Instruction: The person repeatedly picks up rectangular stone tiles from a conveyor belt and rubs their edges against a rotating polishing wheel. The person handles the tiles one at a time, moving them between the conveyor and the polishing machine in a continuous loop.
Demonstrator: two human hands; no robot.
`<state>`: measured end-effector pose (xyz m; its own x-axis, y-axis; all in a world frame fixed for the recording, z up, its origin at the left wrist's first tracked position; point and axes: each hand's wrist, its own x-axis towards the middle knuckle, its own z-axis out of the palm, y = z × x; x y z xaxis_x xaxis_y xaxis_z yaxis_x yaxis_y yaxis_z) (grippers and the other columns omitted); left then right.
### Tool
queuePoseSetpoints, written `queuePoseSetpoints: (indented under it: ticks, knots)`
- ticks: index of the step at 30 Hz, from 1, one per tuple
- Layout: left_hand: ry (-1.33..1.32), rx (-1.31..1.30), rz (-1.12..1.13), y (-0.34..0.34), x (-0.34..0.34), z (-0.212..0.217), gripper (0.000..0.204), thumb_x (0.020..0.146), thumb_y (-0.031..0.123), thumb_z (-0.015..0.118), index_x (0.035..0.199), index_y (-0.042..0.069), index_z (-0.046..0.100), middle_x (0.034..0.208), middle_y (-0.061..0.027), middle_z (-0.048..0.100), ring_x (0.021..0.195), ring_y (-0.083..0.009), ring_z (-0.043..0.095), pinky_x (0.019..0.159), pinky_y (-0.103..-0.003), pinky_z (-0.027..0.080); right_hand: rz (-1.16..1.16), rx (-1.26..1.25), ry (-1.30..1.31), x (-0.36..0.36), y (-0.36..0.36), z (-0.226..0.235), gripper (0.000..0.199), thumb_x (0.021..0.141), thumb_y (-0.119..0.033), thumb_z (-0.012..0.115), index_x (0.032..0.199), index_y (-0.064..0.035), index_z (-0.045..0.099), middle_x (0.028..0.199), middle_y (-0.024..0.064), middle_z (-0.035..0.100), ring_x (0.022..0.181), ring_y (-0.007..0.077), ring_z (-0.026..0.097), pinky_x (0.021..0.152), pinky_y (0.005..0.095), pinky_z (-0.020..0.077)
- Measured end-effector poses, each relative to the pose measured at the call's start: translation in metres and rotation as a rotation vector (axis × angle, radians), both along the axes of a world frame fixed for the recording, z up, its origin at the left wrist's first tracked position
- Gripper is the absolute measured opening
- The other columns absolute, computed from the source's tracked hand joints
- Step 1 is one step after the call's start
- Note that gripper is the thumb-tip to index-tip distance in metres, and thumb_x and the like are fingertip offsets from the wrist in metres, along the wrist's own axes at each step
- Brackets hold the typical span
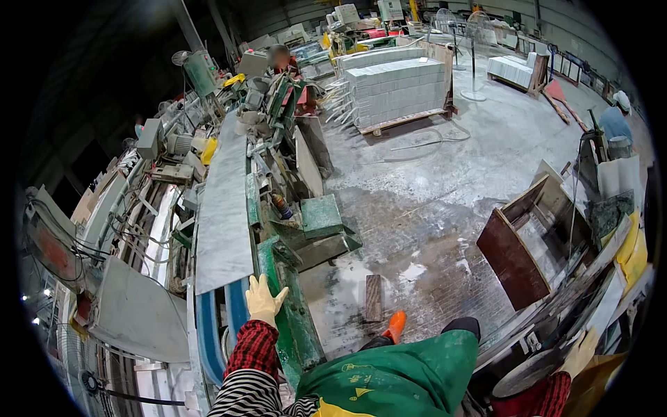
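My left hand, in a cream glove, has its fingers spread beside the near end of a long grey stone slab. Its fingertips are at the slab's corner, and I cannot tell whether they press on it. The slab lies flat on a machine bed with blue belts showing at the near end. A green metal rail runs just right of this hand. Far to the right, my right hand, gloved too, stretches its fingers along a pale stone strip among leaning pieces.
A brown open wooden box stands on the wet floor at right. A small wooden block lies near my orange boot. Stacked pale slabs stand on a pallet farther off. Another person is at far right.
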<state>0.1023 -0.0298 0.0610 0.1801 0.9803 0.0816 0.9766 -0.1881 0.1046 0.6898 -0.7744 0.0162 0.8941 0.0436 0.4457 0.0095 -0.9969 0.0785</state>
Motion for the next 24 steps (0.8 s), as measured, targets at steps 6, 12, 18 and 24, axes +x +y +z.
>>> queuePoseSetpoints:
  ticks: [6,12,18,24]
  knots:
    - [0.058,-0.025,0.003,-0.007,-0.016,0.000,0.094,0.079,0.045,0.088,0.152,0.006,0.046,0.164,-0.0260,0.034,0.141,-0.0412,0.045,0.116,-0.044,0.038,0.050,0.055,0.068,-0.012,0.013,-0.006,0.053,0.112,-0.034,0.044,0.158,-0.0060,0.043,0.162,0.0186,0.043,0.151,0.0352,0.037,0.122,0.0452,0.0287]
    - [-0.056,0.110,-0.010,-0.013,-0.009,-0.015,0.084,0.070,0.031,0.090,0.140,0.003,0.054,0.157,-0.0283,0.041,0.128,-0.0452,0.052,0.108,-0.048,0.045,-0.024,-0.021,0.119,-0.028,0.025,0.008,0.055,0.111,-0.032,0.046,0.159,-0.0070,0.041,0.161,0.0204,0.044,0.151,0.0366,0.037,0.123,0.0460,0.0290]
    - [-0.104,0.140,0.000,-0.013,-0.011,-0.017,0.079,0.069,0.021,0.091,0.137,0.002,0.055,0.155,-0.0275,0.044,0.125,-0.0469,0.054,0.107,-0.050,0.048,0.020,0.000,0.053,-0.030,0.025,-0.003,0.055,0.108,-0.031,0.047,0.156,-0.0038,0.043,0.159,0.0246,0.045,0.148,0.0394,0.039,0.123,0.0473,0.0300]
    - [-0.154,0.031,0.047,-0.015,0.000,-0.002,0.083,0.072,0.013,0.089,0.145,0.001,0.049,0.161,-0.0297,0.036,0.134,-0.0454,0.053,0.112,-0.046,0.047,0.031,0.071,-0.018,-0.053,0.049,0.017,0.054,0.100,-0.020,0.062,0.149,-0.0028,0.050,0.150,0.0221,0.053,0.141,0.0385,0.047,0.119,0.0477,0.0353]
